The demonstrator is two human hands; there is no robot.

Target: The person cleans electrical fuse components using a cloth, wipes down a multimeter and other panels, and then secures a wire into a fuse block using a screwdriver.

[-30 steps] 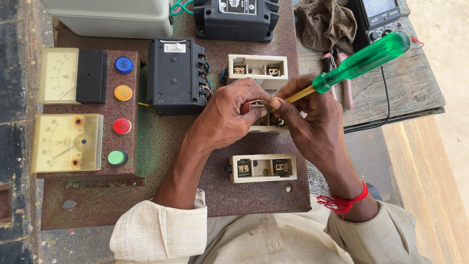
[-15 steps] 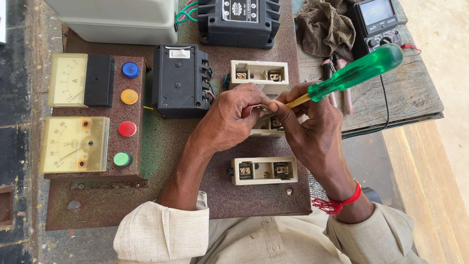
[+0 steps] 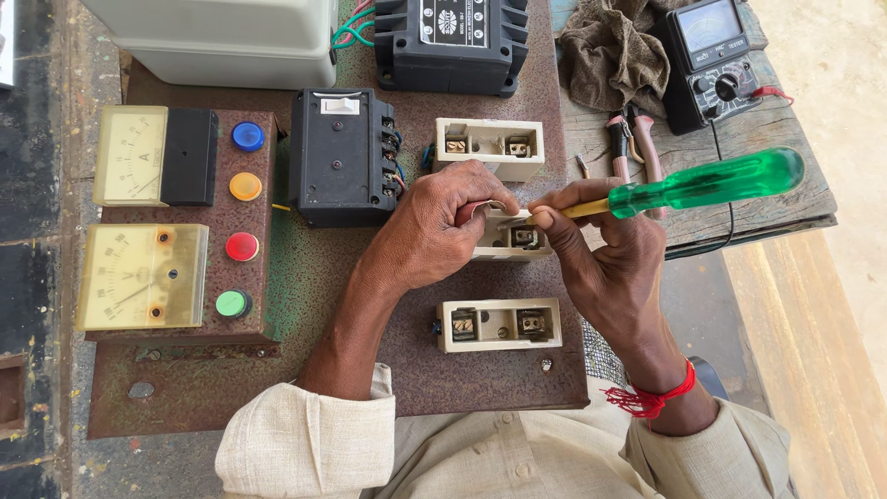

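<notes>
My left hand [image 3: 442,220] rests on the middle cream fuse holder [image 3: 511,237] on a rusty metal panel [image 3: 305,305], pinching a small piece at its top edge. My right hand [image 3: 601,249] grips a screwdriver with a green translucent handle [image 3: 707,183]; its tip points at the same holder, between my two thumbs. A second cream fuse holder [image 3: 490,146] sits just above, a third [image 3: 499,323] just below. A black contactor block [image 3: 340,155] stands left of my left hand.
Two cream analog meters [image 3: 134,155] [image 3: 140,275] and blue, orange, red and green round buttons [image 3: 244,217] fill the panel's left. A black box [image 3: 453,42] and grey enclosure [image 3: 222,37] sit at the top. Pliers [image 3: 637,148], a cloth [image 3: 614,51] and a multimeter [image 3: 711,55] lie on the wooden bench, right.
The view has moved closer. The screwdriver handle has dropped from a steep upward tilt to nearly level. Both hands remain at the middle fuse holder.
</notes>
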